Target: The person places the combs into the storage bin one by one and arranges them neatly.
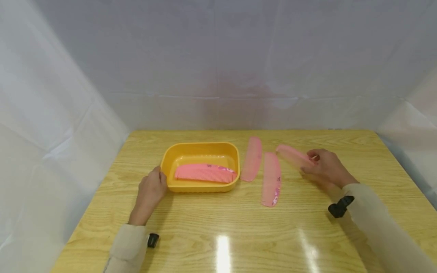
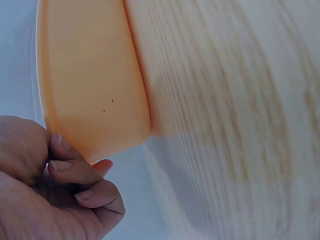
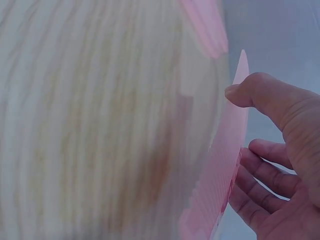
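At the near left corner of a yellow plastic basin (image 1: 201, 189), my left hand (image 1: 151, 189) pinches the rim; the left wrist view shows its thumb and fingers at the corner of the wall. A pink comb (image 1: 205, 173) lies inside the basin, teeth toward me. My right hand (image 1: 326, 167) holds another pink comb (image 3: 225, 145) between thumb and fingers, near one end and tilted above the table. Between basin and right hand lie two more combs: a plain-looking one (image 1: 252, 159) right beside the basin, and one with a printed pattern (image 1: 271, 180) a little nearer.
Everything rests on a wood-grain table (image 1: 205, 227) with glare spots near its front. A pale sheet (image 1: 218, 68) hangs behind the table and along both sides. Dark straps or devices (image 1: 340, 206) sit at both wrists.
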Tool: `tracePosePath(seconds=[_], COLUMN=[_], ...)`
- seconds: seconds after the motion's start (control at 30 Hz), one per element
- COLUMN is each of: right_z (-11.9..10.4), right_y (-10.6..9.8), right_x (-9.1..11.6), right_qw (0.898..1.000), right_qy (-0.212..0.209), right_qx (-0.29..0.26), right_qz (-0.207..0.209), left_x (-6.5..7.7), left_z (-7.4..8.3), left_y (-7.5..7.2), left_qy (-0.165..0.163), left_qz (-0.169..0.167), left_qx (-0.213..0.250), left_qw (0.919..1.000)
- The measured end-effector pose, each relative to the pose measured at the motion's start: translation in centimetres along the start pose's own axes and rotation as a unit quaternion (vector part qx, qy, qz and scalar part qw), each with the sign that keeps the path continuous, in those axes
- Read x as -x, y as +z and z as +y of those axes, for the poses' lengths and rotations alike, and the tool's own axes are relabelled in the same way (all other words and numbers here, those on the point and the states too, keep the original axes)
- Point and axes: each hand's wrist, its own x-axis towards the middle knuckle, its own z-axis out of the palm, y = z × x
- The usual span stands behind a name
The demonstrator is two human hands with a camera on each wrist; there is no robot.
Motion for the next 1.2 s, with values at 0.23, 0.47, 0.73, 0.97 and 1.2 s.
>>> tracePosePath(seconds=[0.23,0.47,0.73,0.97,1.2], right_z=[-1.3,-2.9,-5.6,-7.8,-10.4], right_y=[-0.5,-0.4,0.0,1.1,2.4], right_x=[-0.6,-2.0,-3.2,-4.5,-5.8], right_qw=[1.0,1.0,0.999,0.997,0.996], right_qy=[-0.012,-0.025,-0.047,-0.075,-0.086], right_qx=[-0.005,0.0,-0.018,-0.004,-0.005], right_qz=[0.006,0.005,-0.001,0.002,-0.014], left_x=[0.1,-0.1,-0.1,0.0,-0.1], left_z=[0.1,-0.1,-0.1,0.1,-0.1], left_y=[-0.1,0.2,0.0,-0.1,0.0], left_qy=[-0.007,-0.01,-0.008,-0.011,-0.011], left_qz=[-0.004,-0.003,-0.006,-0.003,-0.009], left_qx=[0.003,0.004,0.0,-0.001,-0.001], left_qw=[1.0,0.9999,1.0,0.9999,0.9999])
